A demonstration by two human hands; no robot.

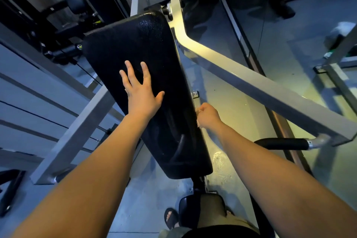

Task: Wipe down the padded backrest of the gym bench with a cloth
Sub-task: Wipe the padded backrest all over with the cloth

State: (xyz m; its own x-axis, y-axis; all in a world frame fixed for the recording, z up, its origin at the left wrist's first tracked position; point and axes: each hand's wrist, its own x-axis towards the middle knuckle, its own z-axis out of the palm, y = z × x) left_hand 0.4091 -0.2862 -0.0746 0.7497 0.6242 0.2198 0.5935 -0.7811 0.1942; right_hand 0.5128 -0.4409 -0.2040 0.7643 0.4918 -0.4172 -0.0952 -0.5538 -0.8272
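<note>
Black backrest (pixel 154 54) — left hand (pixel 143 96) flat, spread; right hand (pixel 209 116) clutches pale cloth (pixel 199 124) beside grey frame (pixel 241 75).

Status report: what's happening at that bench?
Left hand flat on backrest. Right hand grips cloth, barely showing, at pad's right edge. Nothing in the way.

- The long black padded backrest (pixel 146 83) runs tilted up the middle, with its lower end nearest the person.
- The left hand (pixel 142 93) lies flat on the backrest's middle, fingers spread.
- The right hand (pixel 208 115) is at the backrest's right edge, curled round a pale frayed cloth (pixel 198 124) that meets that edge.
- A grey square-tube metal arm (pixel 260 91) slants to the right of the backrest. A black foam-sleeved handle (pixel 282 143) juts leftward from its near end.
- A grey metal beam (pixel 77 137) stands to the left of the backrest.
- A small black padded seat (pixel 190 208) sits below the backrest's lower end, with a foot in a black sandal (pixel 171 217) just left of it.
</note>
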